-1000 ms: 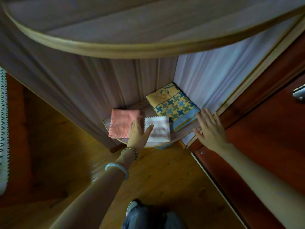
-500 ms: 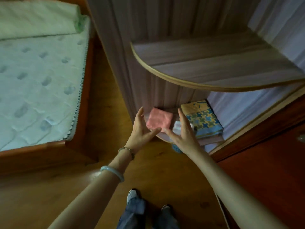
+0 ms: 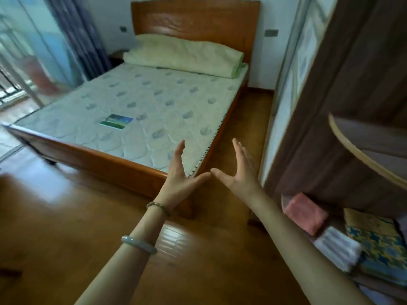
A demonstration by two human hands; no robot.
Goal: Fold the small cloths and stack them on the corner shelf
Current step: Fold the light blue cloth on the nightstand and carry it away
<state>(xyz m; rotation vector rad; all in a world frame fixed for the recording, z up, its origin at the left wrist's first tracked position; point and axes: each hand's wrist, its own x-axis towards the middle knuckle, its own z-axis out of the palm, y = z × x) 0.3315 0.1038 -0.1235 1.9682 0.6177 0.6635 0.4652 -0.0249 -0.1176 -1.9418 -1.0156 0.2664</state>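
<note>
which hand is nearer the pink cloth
Right. The right hand is open in the air, up and left of the pink cloth. The left hand is farther left, beyond the right one.

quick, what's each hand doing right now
Left hand: open, fingers straight, holding nothing.
Right hand: open, fingers straight, holding nothing.

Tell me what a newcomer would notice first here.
Two open hands, left hand and right hand, held up empty at centre, thumbs nearly meeting. Behind them the bare mattress fills the left half; at lower right a pink cloth, white cloth and patterned cloth lie folded low in the corner shelf.
</note>
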